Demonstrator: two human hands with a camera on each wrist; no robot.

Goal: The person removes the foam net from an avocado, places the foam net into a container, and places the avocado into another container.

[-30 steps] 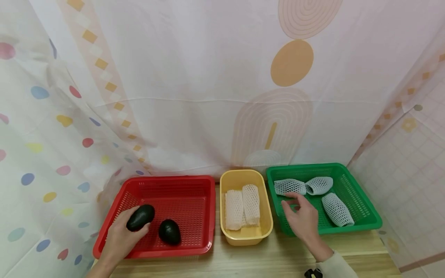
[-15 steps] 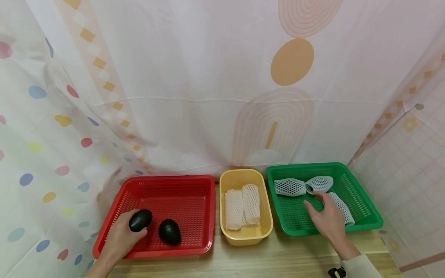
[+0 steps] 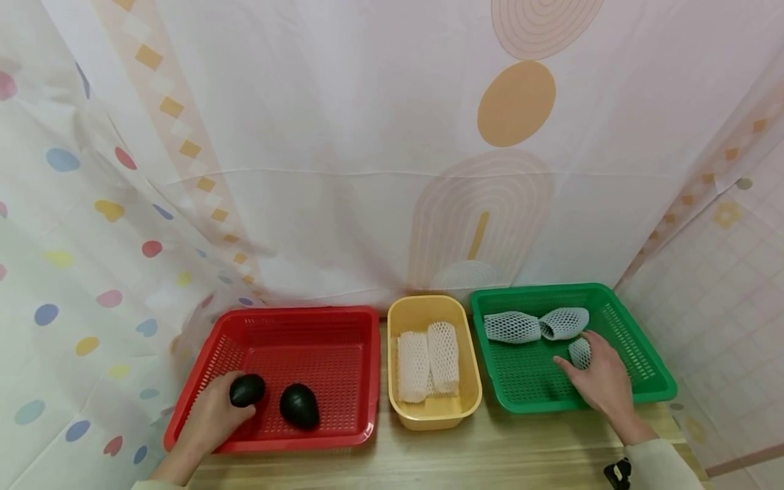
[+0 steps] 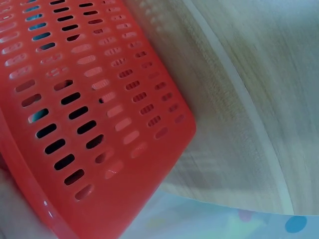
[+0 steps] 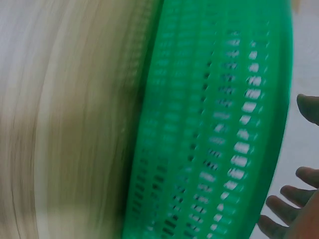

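Observation:
In the head view my left hand (image 3: 216,410) grips a dark, glossy avocado (image 3: 248,390) over the left part of the red basket (image 3: 331,446). A second avocado (image 3: 299,406) lies on that basket's floor, to the right of the hand. My right hand (image 3: 603,376) is above the green basket (image 3: 664,393), thumb and fingers spread around a white foam net sleeve (image 3: 579,353) that it partly covers. Two more bulging net sleeves (image 3: 512,327) lie end to end along the back. In the right wrist view, spread fingers (image 5: 284,209) appear beyond the green wall.
Between the baskets stands a yellow bin (image 3: 435,421) with several flat white foam net sleeves (image 3: 444,357) inside. All three containers sit on a wooden table (image 3: 429,459). Behind them hangs a patterned curtain (image 3: 343,231), with more cloth at both sides.
My right hand has moved right across the green basket, from near the left sleeve to the right one. My left hand has lowered slightly with the avocado.

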